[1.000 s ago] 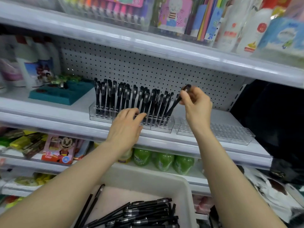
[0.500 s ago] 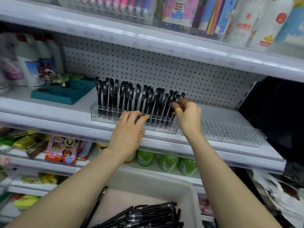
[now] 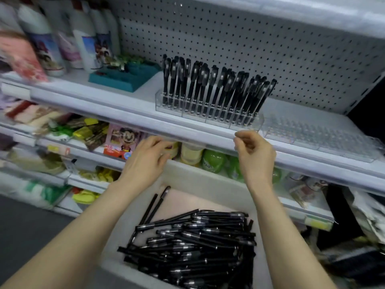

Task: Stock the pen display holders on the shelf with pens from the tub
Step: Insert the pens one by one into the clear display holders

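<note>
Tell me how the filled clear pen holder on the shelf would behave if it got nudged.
The clear pen holder is a low, wide tray, so it would probably slide rather than tip. Its black pens stand tall and lean at differing angles, so they likely sit loosely and would rattle. The shelf looks smooth, offering little grip.

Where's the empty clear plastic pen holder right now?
In the head view, the empty clear plastic pen holder sits on the white shelf, right of the full holder of black pens and above the right hand.
</note>
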Demonstrator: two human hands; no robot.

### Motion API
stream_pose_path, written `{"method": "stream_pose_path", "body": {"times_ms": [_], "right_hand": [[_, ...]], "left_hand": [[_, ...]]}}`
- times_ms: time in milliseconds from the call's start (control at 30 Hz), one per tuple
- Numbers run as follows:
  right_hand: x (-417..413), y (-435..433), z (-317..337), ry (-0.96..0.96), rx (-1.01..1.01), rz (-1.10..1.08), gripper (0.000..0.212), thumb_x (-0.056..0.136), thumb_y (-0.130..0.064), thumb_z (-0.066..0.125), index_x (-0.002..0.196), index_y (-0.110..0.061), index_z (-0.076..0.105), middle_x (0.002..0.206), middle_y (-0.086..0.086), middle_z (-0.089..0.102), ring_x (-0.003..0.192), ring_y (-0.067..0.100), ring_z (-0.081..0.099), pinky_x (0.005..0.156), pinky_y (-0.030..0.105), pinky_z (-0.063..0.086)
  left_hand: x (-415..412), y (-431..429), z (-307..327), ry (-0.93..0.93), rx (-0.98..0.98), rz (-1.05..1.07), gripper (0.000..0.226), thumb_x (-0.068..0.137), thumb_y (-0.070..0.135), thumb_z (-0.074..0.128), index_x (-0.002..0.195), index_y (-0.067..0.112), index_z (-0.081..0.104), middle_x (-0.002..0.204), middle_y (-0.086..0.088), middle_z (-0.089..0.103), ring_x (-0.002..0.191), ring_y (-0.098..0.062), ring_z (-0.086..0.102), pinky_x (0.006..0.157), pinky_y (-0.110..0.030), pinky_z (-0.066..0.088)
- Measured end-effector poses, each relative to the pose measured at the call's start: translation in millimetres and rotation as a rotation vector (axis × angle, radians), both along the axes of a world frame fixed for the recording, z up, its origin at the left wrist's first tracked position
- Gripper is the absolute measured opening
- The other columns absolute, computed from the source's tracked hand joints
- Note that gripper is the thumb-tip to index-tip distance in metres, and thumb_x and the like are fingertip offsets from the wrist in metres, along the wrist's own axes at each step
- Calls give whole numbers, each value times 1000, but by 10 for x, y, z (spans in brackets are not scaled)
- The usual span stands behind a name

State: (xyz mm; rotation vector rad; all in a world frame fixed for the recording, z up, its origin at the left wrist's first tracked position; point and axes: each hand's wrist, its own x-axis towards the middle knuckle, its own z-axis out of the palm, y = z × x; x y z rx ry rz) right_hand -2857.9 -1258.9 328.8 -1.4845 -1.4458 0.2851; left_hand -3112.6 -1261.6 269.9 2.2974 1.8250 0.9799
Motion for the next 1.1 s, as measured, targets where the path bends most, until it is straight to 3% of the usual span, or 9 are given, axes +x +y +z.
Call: {"method": "stream_pose_path", "body": {"times_ms": [133,367,533,633,700,833,967,1100], "right_hand": [[-419,-311,-542,-141,-135,294,12,87,-12,67,93,-20,73,85,-9,72,78,7,66,78,30,54],[-816,-427,-1183,-570,-283,765,28,88,-1,53,110,-11,70,109,8,69,102,23,63,89,37,49],[-963,-377,-1407,-769,-311,864,52,88,-3,52,139,-12,50,143,10,50,126,30,48,112,33,32],[-905,-388,-1444,-855,-275,787,46,88,-6,53,131,-20,55,128,3,55,106,31,49,96,39,43],[-852,-387,-1394,-858,-276,732,32,86,-11,59,116,-20,63,115,2,59,98,28,47,88,41,45],[-748,-371,-1247,-869,-309,710,14,86,-17,66,100,-17,66,103,2,63,100,25,47,85,39,46],[-579,-333,-939,-637,-387,610,9,88,-20,66,97,-20,66,93,-3,67,95,16,51,80,30,43],[-339,-322,-569,-441,-376,517,9,88,-24,68,96,-22,70,85,-9,67,80,8,55,72,14,37]], "left_hand": [[-145,-196,-390,-1,-202,29,43,96,19,54,138,14,51,130,-14,52,118,-35,51,100,-39,40],[-81,-241,-374,38,-245,32,51,99,22,48,148,16,37,138,-12,45,124,-31,44,101,-38,36],[-76,-267,-337,45,-246,48,50,98,23,48,147,19,37,137,-12,47,121,-33,47,98,-42,40],[-62,-284,-331,63,-241,58,52,98,23,49,148,20,36,138,-10,47,122,-31,46,98,-42,39],[-55,-294,-325,78,-242,60,52,98,24,49,148,21,34,139,-10,46,122,-31,45,98,-41,39],[-55,-319,-322,98,-241,62,53,98,24,49,149,19,34,138,-11,47,124,-32,43,100,-41,37],[-59,-322,-287,164,-117,42,43,98,30,47,134,10,54,131,-14,56,121,-37,47,102,-46,40],[49,-324,-133,245,83,-110,44,96,41,41,119,13,66,115,-5,65,109,-28,56,98,-40,42]]}}
